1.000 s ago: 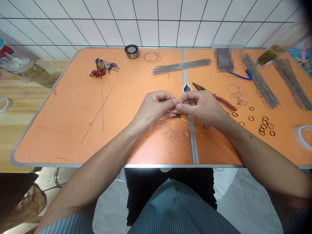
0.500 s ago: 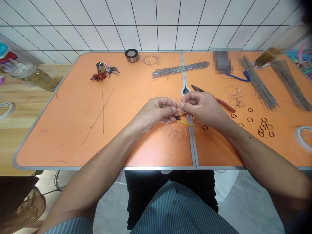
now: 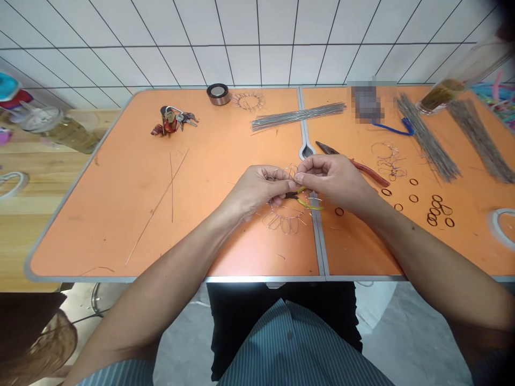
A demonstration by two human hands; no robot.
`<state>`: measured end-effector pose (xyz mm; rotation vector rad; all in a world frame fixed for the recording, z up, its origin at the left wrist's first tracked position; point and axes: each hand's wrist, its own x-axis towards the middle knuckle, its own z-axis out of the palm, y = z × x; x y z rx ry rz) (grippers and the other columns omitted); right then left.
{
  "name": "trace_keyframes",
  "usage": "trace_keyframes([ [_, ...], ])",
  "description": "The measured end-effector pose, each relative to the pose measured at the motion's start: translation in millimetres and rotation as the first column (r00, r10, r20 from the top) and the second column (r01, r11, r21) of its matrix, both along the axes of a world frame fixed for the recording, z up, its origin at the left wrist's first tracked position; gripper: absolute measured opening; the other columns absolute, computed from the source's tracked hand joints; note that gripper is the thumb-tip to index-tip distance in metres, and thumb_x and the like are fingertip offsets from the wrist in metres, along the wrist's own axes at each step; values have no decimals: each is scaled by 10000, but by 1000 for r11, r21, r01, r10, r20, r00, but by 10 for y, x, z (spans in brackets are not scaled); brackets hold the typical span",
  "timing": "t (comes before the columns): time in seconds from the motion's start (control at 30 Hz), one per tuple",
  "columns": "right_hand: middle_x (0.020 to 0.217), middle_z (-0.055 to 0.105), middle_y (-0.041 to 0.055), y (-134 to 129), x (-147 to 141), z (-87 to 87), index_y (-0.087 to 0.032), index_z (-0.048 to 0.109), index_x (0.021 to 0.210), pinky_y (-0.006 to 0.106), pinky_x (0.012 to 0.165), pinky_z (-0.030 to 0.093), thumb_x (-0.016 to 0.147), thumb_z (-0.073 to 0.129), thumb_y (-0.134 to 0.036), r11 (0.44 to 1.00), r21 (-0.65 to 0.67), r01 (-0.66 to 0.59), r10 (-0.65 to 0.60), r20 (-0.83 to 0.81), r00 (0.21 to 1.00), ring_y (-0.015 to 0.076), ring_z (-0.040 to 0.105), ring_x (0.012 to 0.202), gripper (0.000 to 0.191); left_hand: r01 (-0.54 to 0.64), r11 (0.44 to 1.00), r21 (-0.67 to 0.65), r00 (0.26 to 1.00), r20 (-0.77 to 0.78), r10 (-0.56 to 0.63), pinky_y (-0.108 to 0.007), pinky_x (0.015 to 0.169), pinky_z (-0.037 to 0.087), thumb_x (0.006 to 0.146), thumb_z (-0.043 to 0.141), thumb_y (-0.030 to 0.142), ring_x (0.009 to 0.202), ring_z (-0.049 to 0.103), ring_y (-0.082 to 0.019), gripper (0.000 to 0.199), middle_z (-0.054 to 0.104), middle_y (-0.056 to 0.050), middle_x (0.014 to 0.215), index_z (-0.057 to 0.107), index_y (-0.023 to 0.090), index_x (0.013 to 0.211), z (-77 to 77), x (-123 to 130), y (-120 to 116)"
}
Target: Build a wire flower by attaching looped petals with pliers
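Both hands meet over the middle of the orange table, pinching a ring of thin looped wire [image 3: 286, 225]. My left hand [image 3: 267, 185] is closed on the wire, thumb against forefinger. Close against it, the fingers of my right hand [image 3: 332, 176] are also pinched on the wire at the ring's upper side. Small pliers with yellow handles [image 3: 309, 205] lie under the hands, their dark jaws partly hidden by my left fingers. The exact spot of wire between the fingertips is too fine to make out.
Red-handled pliers [image 3: 370, 171] lie behind my right hand. Wire bundles [image 3: 298, 116] rest farther back, with keys [image 3: 177, 120] and a tape roll [image 3: 218, 94] to their left. Several small dark rings [image 3: 435, 209] lie on the right. Two long wires [image 3: 156, 206] lie on the left.
Both hands stay together at the wire ring, with the fingertips slightly shifted and drawn closer. The whole view has moved down slightly.
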<state>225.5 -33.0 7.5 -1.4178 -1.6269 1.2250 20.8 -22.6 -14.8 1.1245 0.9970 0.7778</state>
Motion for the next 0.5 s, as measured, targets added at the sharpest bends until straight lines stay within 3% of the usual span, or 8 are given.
trace_keyframes([
  [0.3,798,747,31,-39,-16,95,-213,730,873,339,655,514,918,773,-185,1000,-5,8,-8,-14,1000,179,672,702,68,23,1000,2,998,-62,-22,-252,506,423,764,945,272,506,534,-90,219,635,-4,584,769,174,676,21,4,-3],
  [0.5,797,747,33,4,9,38,-210,741,812,304,633,487,871,798,-128,999,31,15,-14,-21,1000,166,673,720,116,32,999,-25,996,-77,-34,-232,526,426,811,893,205,506,541,-83,162,634,4,570,766,155,724,51,20,-25],
])
